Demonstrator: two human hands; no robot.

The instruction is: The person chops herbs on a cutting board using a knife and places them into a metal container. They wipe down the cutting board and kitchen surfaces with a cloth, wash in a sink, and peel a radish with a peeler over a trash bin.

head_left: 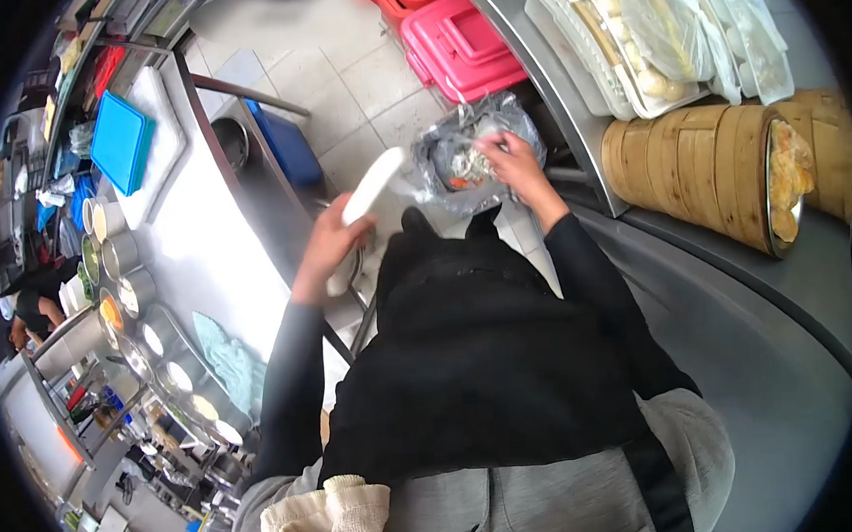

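My left hand is wrapped around a long white radish, whose upper end tilts up to the right and whose other end shows below the hand. Over a bin lined with a clear plastic bag, my right hand is closed with its fingers pinched together. What it grips is too small and blurred to make out. Inside the bag lie pale shreds and orange scraps. The radish's tip is at the bag's left side, apart from my right hand.
A pink lidded bin stands beyond the bag. To the right, bamboo steamers and a white basket of round pale items sit on a steel surface. On the left, a steel counter holds a blue-lidded box and several metal pots.
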